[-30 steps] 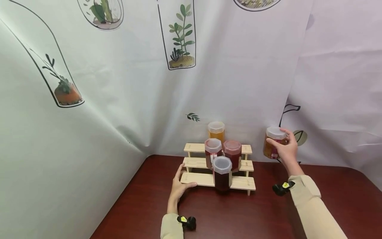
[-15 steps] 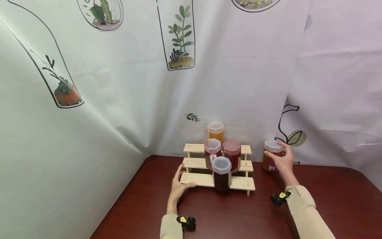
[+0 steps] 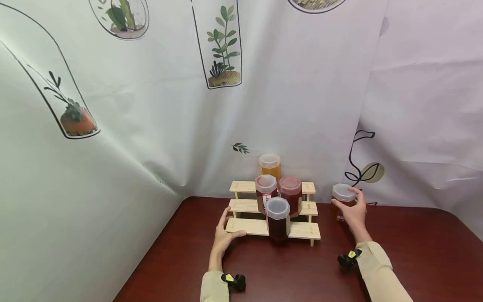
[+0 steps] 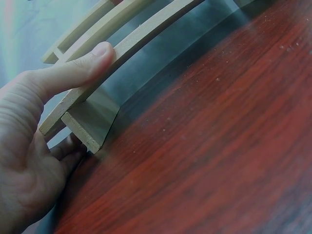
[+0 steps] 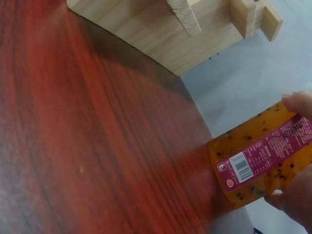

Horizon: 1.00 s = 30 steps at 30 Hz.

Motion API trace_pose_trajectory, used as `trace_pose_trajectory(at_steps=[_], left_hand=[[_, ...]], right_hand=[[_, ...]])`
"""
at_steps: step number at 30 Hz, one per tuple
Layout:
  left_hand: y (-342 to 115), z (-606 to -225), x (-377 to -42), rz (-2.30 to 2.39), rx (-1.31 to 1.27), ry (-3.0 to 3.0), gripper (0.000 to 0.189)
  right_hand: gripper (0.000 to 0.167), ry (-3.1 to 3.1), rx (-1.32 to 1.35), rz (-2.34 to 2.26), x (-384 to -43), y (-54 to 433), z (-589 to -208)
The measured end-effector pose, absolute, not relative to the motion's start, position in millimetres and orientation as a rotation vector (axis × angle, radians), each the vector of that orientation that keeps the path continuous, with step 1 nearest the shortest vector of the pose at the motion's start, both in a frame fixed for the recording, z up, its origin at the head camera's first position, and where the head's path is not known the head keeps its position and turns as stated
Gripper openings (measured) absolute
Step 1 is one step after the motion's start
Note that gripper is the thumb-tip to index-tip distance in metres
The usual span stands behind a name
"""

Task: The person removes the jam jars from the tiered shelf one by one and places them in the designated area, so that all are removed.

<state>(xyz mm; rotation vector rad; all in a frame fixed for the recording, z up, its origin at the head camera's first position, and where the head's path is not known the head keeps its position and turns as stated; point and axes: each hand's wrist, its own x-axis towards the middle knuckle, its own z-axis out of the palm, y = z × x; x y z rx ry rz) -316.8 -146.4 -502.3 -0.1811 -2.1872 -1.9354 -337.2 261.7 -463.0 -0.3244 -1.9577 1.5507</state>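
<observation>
My right hand (image 3: 354,214) grips a lidded jar (image 5: 261,158) of orange jam with black seeds, thumb and fingers on opposite sides. It stands upright on the table, right of the rack, its base at the tabletop in the right wrist view. My left hand (image 3: 222,241) holds the left end of a three-step wooden rack (image 3: 247,226). In the left wrist view the thumb lies over the front step and the other fingers (image 4: 68,148) curl behind the end leg. On the rack stand a dark jar (image 3: 278,228), a red jar (image 3: 263,200), a pink-lidded jar (image 3: 291,191) and a yellow jar (image 3: 270,169).
The dark red table (image 3: 294,272) ends against a white cloth backdrop (image 3: 302,105) printed with plants. The cloth also hangs along the left side. The rack's right end panel (image 5: 141,34) faces the held jar across a short stretch of tabletop.
My right hand has lowered the orange jar from above the table's back edge down to the tabletop. The left hand has stayed at the rack's end. The head view has shifted slightly.
</observation>
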Motion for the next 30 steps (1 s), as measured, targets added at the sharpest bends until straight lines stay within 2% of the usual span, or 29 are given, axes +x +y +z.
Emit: trace_pose_trajectory(at_steps=[10, 15, 19, 30], left_hand=[[-145.4, -500.3, -317.4, -1.964, -0.170, -2.172, 0.105], [-146.5, -500.8, -316.5, -1.959, -0.182, -2.177, 0.106], [-145.0, -500.8, -317.1, -1.956, -0.176, -2.193, 0.105], [-145.6, -499.1, -317.2, -1.939, -0.151, -2.207, 0.105]], right_hand=[[0.077, -2.076, -0.277, 1.529, -332.6, 263.4, -448.8], [0.086, -2.149, -0.303, 1.492, -327.6, 258.3, -421.4], [0.085, -2.113, -0.289, 1.486, -328.2, 251.1, -394.5], [0.091, -2.185, -0.006, 1.620, -340.0, 196.1, -327.8]])
